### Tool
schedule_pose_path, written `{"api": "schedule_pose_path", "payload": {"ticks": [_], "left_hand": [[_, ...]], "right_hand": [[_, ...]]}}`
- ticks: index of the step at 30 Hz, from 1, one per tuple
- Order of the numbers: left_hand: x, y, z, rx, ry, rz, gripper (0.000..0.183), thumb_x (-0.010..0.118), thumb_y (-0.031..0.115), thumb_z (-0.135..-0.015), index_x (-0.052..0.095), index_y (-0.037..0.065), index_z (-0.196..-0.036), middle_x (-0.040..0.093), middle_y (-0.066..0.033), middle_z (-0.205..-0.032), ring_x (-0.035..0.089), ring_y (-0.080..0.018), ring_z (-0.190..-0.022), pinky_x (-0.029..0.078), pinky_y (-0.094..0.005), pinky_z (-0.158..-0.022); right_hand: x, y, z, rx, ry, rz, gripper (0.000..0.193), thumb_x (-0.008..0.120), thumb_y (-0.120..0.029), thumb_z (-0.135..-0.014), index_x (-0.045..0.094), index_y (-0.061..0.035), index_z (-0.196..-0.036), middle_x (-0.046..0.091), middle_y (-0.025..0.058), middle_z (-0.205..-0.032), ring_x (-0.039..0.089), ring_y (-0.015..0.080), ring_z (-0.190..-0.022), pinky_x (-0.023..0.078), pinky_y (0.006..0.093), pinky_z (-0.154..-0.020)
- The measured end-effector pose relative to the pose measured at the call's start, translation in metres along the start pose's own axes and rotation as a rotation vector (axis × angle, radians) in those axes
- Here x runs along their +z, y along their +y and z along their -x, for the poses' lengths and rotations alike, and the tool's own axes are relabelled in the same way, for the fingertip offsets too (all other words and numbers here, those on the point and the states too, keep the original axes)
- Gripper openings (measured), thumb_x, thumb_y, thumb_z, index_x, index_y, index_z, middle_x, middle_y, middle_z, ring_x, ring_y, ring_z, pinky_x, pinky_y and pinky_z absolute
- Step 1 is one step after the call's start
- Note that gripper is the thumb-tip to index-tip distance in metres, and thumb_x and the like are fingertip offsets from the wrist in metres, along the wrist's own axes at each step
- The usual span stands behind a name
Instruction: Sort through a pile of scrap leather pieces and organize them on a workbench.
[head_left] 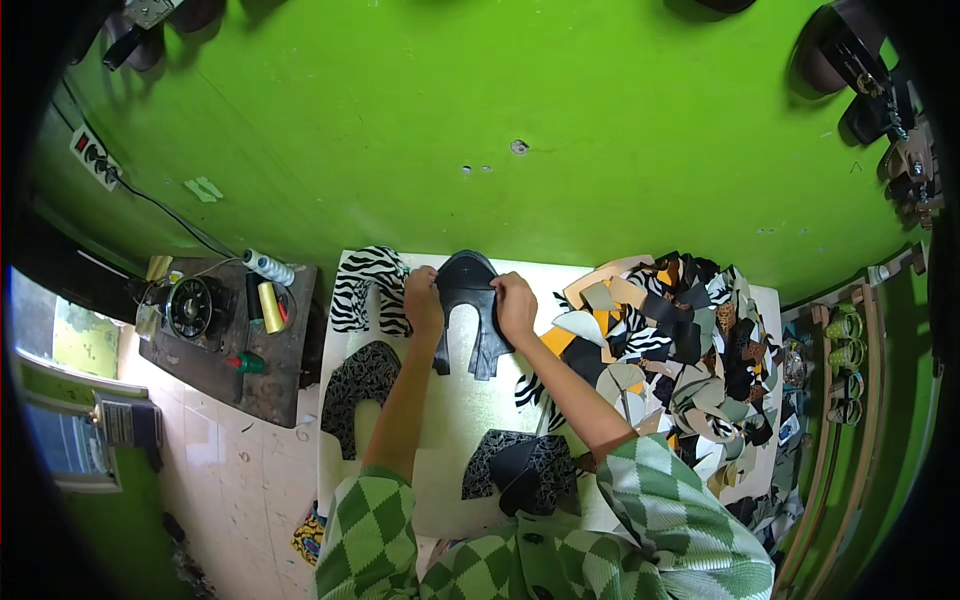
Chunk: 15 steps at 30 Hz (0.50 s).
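Both my hands are on a black arch-shaped shoe upper [466, 280], its curved top toward the wall and its two legs toward me. My left hand [424, 300] pinches its left side near the top. On the opposite side, the fingers of my right hand [515, 305] close on the edge. A zebra-striped upper [372, 265] lies just left of my left hand. Below that sits a black-and-grey patterned upper [352, 390]. Close to my body is another patterned upper [550, 465], with a plain black piece [513, 465] over part of it.
Mixed offcuts [690, 325] pile up across the right of the white table [445, 425]. A green wall [400, 130] rises behind it. To the left, a dark bench [270, 385] carries a sewing machine [192, 308] and thread cones [270, 307]. A rack with green sandals [846, 355] stands far right.
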<state>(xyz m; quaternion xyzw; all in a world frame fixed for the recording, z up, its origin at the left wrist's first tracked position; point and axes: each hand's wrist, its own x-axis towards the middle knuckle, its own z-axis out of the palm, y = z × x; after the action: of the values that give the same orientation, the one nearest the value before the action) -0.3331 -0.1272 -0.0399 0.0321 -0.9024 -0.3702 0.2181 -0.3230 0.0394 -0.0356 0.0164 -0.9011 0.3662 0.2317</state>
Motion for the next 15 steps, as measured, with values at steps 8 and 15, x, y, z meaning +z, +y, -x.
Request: {"api": "schedule_pose_path", "payload": {"ticks": [8, 15], "left_hand": [[0.001, -0.001, 0.036, 0.169, -0.154, -0.270, 0.029, 0.049, 0.001, -0.080, 0.057, 0.002, -0.107, 0.058, -0.0103, -0.098, 0.055, -0.0273, -0.096, 0.045, -0.0343, -0.085], [0.003, -0.006, 0.055, 0.317, -0.149, -0.344, 0.050, 0.054, 0.014, -0.081, 0.044, -0.004, -0.126, 0.046, -0.0176, -0.128, 0.042, -0.0306, -0.119, 0.036, -0.0364, -0.099]], "right_hand": [[-0.006, -0.001, 0.022, -0.363, -0.163, 0.291, 0.033, 0.052, -0.007, -0.076, 0.058, -0.0020, -0.108, 0.055, 0.0099, -0.101, 0.054, 0.0231, -0.095, 0.043, 0.0347, -0.083], [-0.002, 0.001, 0.043, -0.479, -0.295, 0.695, 0.048, 0.045, -0.015, -0.083, 0.043, 0.0026, -0.127, 0.048, 0.0100, -0.119, 0.045, 0.0210, -0.115, 0.035, 0.0395, -0.093]]}}
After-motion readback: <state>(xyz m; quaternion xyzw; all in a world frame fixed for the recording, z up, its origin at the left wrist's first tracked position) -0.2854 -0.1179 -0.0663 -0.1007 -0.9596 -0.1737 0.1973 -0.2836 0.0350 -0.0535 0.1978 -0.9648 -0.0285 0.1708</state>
